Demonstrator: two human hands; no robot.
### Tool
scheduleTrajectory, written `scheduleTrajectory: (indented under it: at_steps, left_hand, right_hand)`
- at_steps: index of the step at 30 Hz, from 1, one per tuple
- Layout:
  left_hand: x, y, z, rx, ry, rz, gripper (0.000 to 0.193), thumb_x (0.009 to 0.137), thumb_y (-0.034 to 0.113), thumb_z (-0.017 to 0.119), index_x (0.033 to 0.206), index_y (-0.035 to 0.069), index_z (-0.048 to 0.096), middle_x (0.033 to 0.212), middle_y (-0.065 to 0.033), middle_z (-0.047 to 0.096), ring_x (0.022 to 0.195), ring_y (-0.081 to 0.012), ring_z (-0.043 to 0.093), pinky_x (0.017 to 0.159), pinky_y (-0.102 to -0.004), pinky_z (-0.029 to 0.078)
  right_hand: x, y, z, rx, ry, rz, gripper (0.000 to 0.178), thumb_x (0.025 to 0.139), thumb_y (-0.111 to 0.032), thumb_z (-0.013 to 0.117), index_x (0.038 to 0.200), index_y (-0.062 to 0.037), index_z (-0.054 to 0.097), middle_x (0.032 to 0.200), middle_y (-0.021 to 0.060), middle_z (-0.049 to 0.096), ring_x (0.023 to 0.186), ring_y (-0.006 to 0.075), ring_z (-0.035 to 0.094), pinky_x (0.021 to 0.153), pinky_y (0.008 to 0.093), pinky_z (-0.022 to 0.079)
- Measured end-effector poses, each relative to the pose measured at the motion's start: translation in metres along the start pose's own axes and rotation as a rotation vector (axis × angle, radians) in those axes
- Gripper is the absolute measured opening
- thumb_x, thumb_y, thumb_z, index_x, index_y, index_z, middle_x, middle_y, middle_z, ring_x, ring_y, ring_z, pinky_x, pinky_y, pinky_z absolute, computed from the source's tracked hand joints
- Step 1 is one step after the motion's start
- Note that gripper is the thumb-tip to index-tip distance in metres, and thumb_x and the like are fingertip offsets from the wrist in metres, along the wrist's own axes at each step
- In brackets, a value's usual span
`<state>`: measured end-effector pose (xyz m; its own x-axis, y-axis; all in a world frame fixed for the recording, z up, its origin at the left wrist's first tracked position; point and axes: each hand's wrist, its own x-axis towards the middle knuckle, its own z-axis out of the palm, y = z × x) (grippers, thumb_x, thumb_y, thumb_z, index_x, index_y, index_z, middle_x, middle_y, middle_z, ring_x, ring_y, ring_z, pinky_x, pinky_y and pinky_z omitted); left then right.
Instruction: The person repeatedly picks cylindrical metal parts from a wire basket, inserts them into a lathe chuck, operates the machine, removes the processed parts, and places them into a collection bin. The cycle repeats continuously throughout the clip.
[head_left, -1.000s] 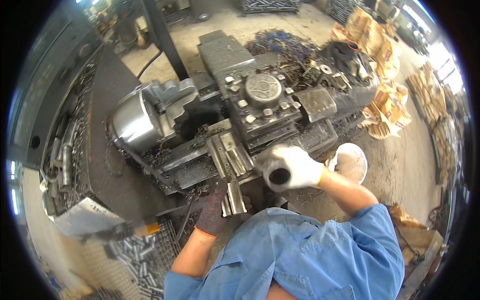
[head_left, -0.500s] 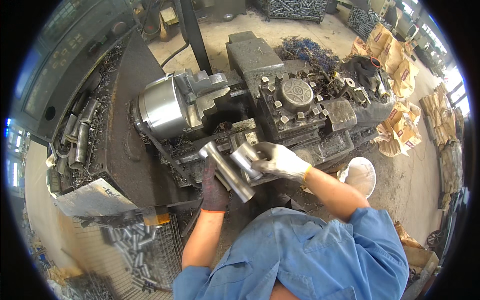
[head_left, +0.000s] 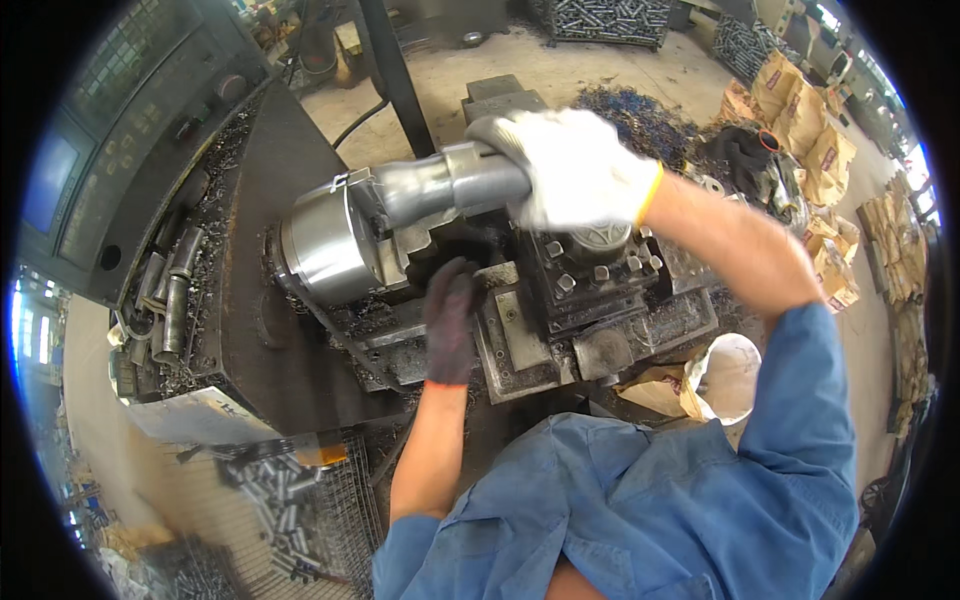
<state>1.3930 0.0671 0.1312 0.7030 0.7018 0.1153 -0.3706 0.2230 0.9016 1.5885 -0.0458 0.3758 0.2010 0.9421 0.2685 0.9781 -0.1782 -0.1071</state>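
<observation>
My right hand (head_left: 585, 175), in a white glove, is raised over the lathe and blurred. Its fingers wrap round the right end of a shiny steel tube (head_left: 490, 182). That tube's left end overlaps the jaws of the lathe chuck (head_left: 330, 245); whether it sits inside them I cannot tell. My left hand (head_left: 452, 315), in a dark glove with an orange cuff, reaches up below the jaws, beside the carriage. Its fingers are stretched forward, slightly blurred, with nothing visible in them. The bolted tool post (head_left: 600, 250) stands below my right hand, partly covered by it.
Metal shavings and tubes lie in the tray (head_left: 175, 290) at left. Below it, a wire basket (head_left: 350, 480) holds several steel parts. A white bucket (head_left: 730, 375) stands right of the lathe, near brown paper bags (head_left: 795, 105). A dark upright post (head_left: 400, 90) rises behind the chuck.
My right hand has swung up and toward the chuck with a steel tube. My left hand has moved up slightly toward the jaws, and the flared tube is no longer in it.
</observation>
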Motion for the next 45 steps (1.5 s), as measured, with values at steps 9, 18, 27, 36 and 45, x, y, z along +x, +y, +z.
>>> scheduleTrajectory:
  at_steps: [9, 18, 27, 36, 45]
  left_hand:
    - [-0.156, 0.044, -0.133, -0.008, 0.562, -0.287, 0.044, 0.103, 0.037, 0.068, 0.133, 0.005, 0.065, 0.121, -0.0137, 0.072, 0.106, -0.0313, 0.073, 0.092, -0.0459, 0.060]
    - [-0.245, 0.061, -0.278, -0.425, 0.883, -0.045, 0.045, 0.105, 0.056, 0.059, 0.106, 0.012, 0.063, 0.094, -0.0067, 0.065, 0.081, -0.0282, 0.065, 0.076, -0.0467, 0.055]
    - [-0.231, 0.065, -0.282, 0.140, 1.143, -0.150, 0.030, 0.106, 0.039, 0.056, 0.083, 0.020, 0.057, 0.072, 0.0029, 0.053, 0.060, -0.0124, 0.052, 0.054, -0.0294, 0.042]
    - [-0.223, 0.090, -0.227, 0.534, 1.214, 0.127, 0.055, 0.105, 0.034, 0.058, 0.151, 0.003, 0.051, 0.125, -0.0167, 0.065, 0.110, -0.0265, 0.065, 0.093, -0.0368, 0.056]
    - [0.006, 0.246, -0.086, 1.702, 0.560, 0.759, 0.061, 0.095, 0.018, 0.067, 0.151, 0.000, 0.051, 0.131, -0.0279, 0.067, 0.126, -0.0460, 0.062, 0.108, -0.0546, 0.051]
  right_hand:
    - [0.084, 0.093, 0.127, -0.064, -0.538, 0.019, 0.065, 0.068, -0.034, 0.092, 0.123, -0.0047, 0.072, 0.107, 0.0211, 0.078, 0.101, 0.0395, 0.076, 0.088, 0.0479, 0.060]
    - [0.111, 0.093, 0.164, 0.110, -0.681, -0.074, 0.049, 0.070, -0.044, 0.085, 0.091, 0.0008, 0.079, 0.094, 0.0237, 0.078, 0.090, 0.0376, 0.076, 0.082, 0.0463, 0.058]
    - [0.117, 0.066, 0.153, 0.310, -0.594, -0.005, 0.085, 0.069, -0.032, 0.087, 0.144, -0.0025, 0.059, 0.124, 0.0224, 0.075, 0.111, 0.0380, 0.073, 0.093, 0.0440, 0.059]
    - [-0.020, 0.007, 0.047, 0.462, 0.193, 0.073, 0.049, 0.093, -0.019, 0.071, 0.140, -0.0047, 0.065, 0.117, 0.0149, 0.078, 0.089, 0.0204, 0.076, 0.081, 0.0348, 0.062]
    - [-0.186, -0.068, 0.057, 0.984, -0.043, 0.513, 0.031, 0.085, -0.008, 0.074, 0.115, -0.0025, 0.079, 0.108, 0.0124, 0.081, 0.097, 0.0208, 0.077, 0.089, 0.0334, 0.061]
